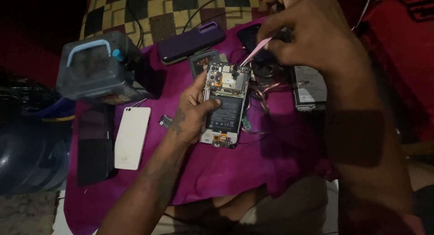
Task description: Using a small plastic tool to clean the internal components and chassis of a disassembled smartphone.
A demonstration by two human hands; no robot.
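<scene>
opened phone under the pick

magenta cloth (217,171) covers the work surface, dim light. head view: left hand (192,110) is closed around an opened black smartphone with bare battery and circuit board (226,104), held at mid-cloth. right hand (307,31) pinches a thin pink plastic pick (255,49), tip at the phone's top edge. judged light, stiff, fragile; grip by side edges. white back cover (132,138) lies left.

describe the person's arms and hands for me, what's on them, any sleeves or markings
Both forearms are bare, with no sleeves in view. The left hand has a dark tattoo on its back, and more dark tattoo markings run along the left forearm. The right hand shows no gloves; rings or a watch cannot be made out in the dim light. The right forearm lies in shadow, with a blurred patch over it.
</scene>
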